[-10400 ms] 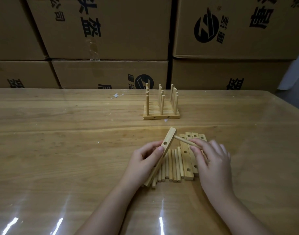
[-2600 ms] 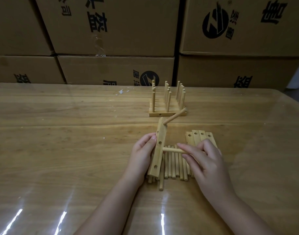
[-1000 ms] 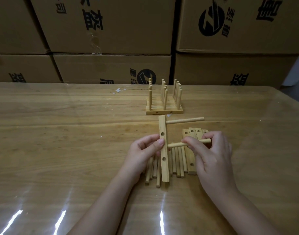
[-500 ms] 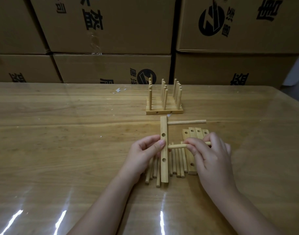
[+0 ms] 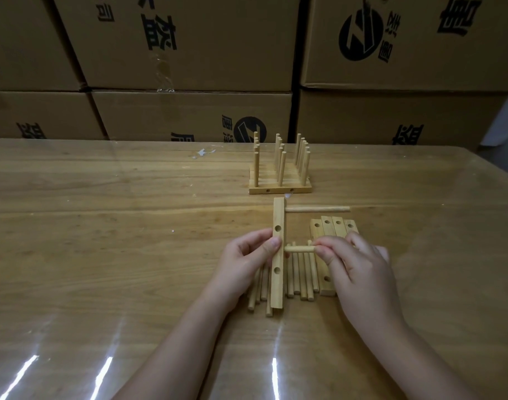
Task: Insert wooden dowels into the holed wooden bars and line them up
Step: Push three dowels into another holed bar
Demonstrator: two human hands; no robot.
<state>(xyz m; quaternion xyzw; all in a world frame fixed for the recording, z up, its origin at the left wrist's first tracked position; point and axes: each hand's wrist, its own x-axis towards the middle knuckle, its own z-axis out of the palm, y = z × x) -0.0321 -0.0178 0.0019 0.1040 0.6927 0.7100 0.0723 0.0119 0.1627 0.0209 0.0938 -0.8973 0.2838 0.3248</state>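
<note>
My left hand [image 5: 247, 261] pinches a holed wooden bar [image 5: 278, 272] that points away from me. One dowel [image 5: 317, 209] sticks out sideways from the bar's far end. My right hand [image 5: 359, 272] grips a second dowel [image 5: 299, 249] whose tip meets the bar's middle, level with my left thumb. Under both hands lies a pile of loose dowels [image 5: 302, 275]. Several spare holed bars [image 5: 332, 226] lie side by side to the right, partly hidden by my right hand. A finished group of bars with upright dowels [image 5: 280, 174] stands further back.
The wooden table [image 5: 103, 241] has a glossy clear cover. Stacked cardboard boxes [image 5: 189, 53] form a wall right behind its far edge. A small white scrap [image 5: 202, 153] lies near the back. The table's right edge [image 5: 495, 171] slants away.
My right hand has slid the second dowel leftward, so less of it shows between my fingers and the bar. The bar and my left hand have stayed put.
</note>
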